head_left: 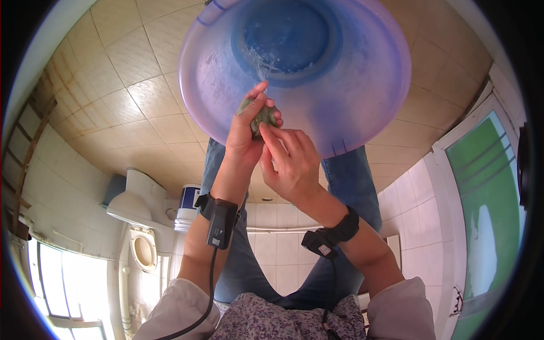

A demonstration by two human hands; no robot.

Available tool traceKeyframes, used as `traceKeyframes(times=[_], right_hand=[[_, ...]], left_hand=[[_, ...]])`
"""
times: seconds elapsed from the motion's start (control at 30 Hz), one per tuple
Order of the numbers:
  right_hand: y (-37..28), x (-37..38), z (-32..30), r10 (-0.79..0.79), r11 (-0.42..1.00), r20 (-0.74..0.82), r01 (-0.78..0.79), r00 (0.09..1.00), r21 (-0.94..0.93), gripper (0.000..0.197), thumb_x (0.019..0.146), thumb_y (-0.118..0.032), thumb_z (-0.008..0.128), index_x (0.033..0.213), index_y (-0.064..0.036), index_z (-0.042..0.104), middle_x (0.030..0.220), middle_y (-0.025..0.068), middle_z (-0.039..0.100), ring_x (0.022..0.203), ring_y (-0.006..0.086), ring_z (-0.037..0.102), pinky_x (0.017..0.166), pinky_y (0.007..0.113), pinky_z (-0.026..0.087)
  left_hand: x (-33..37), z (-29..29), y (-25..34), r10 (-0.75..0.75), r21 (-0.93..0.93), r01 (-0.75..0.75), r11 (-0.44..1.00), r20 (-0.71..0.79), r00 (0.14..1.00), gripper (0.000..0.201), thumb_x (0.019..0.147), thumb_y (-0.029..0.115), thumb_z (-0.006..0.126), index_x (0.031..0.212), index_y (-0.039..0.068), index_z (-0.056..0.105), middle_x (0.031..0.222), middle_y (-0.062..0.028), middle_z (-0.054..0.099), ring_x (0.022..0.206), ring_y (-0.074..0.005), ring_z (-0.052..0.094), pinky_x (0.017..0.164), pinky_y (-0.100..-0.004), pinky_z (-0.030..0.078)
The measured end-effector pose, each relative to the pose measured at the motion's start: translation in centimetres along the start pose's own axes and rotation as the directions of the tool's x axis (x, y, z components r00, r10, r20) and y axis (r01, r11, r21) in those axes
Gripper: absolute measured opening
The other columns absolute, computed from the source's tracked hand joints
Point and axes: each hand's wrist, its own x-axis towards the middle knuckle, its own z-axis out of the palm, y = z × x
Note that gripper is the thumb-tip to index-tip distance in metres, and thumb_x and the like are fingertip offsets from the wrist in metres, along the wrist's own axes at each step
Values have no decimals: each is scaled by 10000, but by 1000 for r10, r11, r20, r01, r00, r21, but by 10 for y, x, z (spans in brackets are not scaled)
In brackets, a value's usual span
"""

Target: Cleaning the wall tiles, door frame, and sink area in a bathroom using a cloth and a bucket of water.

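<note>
My left hand (pixel 247 126) is closed around a wet, grey-green wad (pixel 264 117) that looks like crumpled cloth; its exact kind is unclear. My right hand (pixel 292 161) meets it from the right, fingers bent and fingertips pressed on the wad's near edge, beside the left palm. Both hands are over the near rim of a large, translucent purple basin (pixel 362 102). Clear water (pixel 262 61) streams and splashes just beyond the left fingertips, above the basin's blue bottom.
Beige tiled floor (pixel 127 107) surrounds the basin. My knees in jeans (pixel 354 187) stand close under its near rim. A white toilet (pixel 144 249) and a blue-and-white bucket (pixel 188 207) are at the left. A green-paned door (pixel 481 164) stands at the right. Cables trail from both wrist straps.
</note>
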Motion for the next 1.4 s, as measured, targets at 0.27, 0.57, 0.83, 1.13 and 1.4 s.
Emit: traceKeyframes(times=[0.27, 0.57, 0.83, 1.13, 1.4], right_hand=[[2, -6, 5, -24, 989, -72, 34, 997, 146, 254, 634, -37, 588, 887, -32, 585, 714, 60, 570, 622, 194, 530, 565, 297, 451], [3, -2, -2, -2, 979, -41, 10, 999, 202, 211, 638, -26, 584, 848, -42, 591, 584, 35, 528, 556, 181, 507, 512, 290, 428], [8, -3, -2, -20, 981, -14, 22, 1000, 190, 219, 627, -19, 586, 846, -37, 587, 639, 43, 530, 589, 186, 498, 529, 294, 417], [11, 1, -3, 21, 998, -11, -20, 1000, 67, 263, 612, -54, 591, 873, -33, 575, 796, 75, 532, 690, 227, 501, 598, 330, 416], [12, 3, -1, -28, 985, -65, 39, 997, 165, 277, 602, -23, 575, 878, -42, 570, 864, 65, 560, 724, 223, 521, 626, 324, 429]], left_hand=[[0, 1, 4, 68, 210, -32, 977, -167, 984, 288, 845, 323, 516, 948, 55, 496, 553, 11, 349, 442, -130, 385, 423, -256, 315], [-4, 8, 4, 74, 180, -30, 983, -246, 966, 422, 841, 363, 501, 555, 140, 285, 474, 7, 266, 380, -135, 289, 351, -267, 220], [-2, 8, 0, 40, 156, -8, 988, -208, 977, 411, 843, 332, 484, 542, 140, 280, 485, 1, 282, 407, -139, 304, 377, -269, 249], [1, 10, -8, 176, 246, -156, 957, -62, 982, 209, 781, 94, 568, 952, 70, 451, 755, -50, 494, 648, -166, 517, 545, -282, 438], [-1, 11, 3, 255, 276, -211, 938, -135, 957, 288, 825, 60, 494, 1110, 35, 456, 802, -54, 529, 557, -111, 475, 452, -216, 388]])
